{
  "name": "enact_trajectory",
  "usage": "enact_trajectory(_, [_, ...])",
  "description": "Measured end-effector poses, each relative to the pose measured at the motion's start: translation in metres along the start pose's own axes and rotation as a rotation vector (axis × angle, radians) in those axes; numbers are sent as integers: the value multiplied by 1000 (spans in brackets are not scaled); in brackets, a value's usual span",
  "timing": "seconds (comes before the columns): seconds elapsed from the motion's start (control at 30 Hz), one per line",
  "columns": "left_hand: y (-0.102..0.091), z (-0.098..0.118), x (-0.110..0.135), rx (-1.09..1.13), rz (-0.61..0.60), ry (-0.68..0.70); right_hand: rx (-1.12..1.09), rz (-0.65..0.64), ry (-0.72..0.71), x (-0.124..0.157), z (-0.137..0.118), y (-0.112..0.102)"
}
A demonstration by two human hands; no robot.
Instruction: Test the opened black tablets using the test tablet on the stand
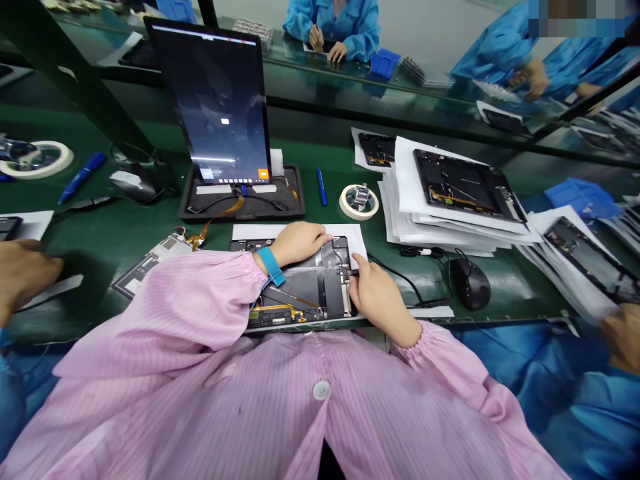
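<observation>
An opened tablet housing [300, 290] with a metal inner frame and gold flex strips lies face down on a white sheet [255, 233]. My left hand [300, 243], with a blue wrist strap [271, 265] on it, rests flat on the housing's top edge and holds nothing. My right hand [377, 293] pinches a small black cable connector [350, 272] at the housing's right side. The connector's tip sits against the board there, partly hidden by my fingers. A thin black cable [400, 278] runs from it toward the right.
A lit tablet [220, 100] stands in a black tray [241, 203], with a tape roll [359, 202] and blue pen [322, 186] nearby. Paper-interleaved tablet housings [450, 193] are stacked right, beside a black mouse [470, 283]. Co-workers' hands [25, 273] reach in at the sides.
</observation>
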State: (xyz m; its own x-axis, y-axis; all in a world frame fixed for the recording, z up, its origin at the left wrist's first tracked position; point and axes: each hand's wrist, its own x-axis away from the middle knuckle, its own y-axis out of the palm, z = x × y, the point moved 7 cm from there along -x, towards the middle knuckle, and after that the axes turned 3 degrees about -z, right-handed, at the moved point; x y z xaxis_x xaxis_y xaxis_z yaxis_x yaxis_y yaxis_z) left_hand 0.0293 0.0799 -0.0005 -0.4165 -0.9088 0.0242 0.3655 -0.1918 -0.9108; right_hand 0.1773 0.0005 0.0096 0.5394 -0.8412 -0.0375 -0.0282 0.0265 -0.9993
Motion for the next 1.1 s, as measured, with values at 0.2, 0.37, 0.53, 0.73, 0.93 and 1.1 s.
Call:
enact_trajectory(0.2, [0,0,0,-9,5,13,-33,-8,-75,2,1,2])
enact_trajectory(0.37, [0,3,3,-60,-9,1,-85,16,-51,1,-1,5])
enact_trajectory(0.53, [-20,35,19,-309,174,213,-241,232,20,18,25,-16])
enact_trajectory(0.73, [-50,67,50,-380,445,441,64,749,656,99,177,-48])
enact_trajectory(0.93, [-56,64,60,-309,420,447,30,538,639,121,244,-6])
enact_trajectory(1.1, [-55,64,62,-284,390,445,9,585,573,122,234,0])
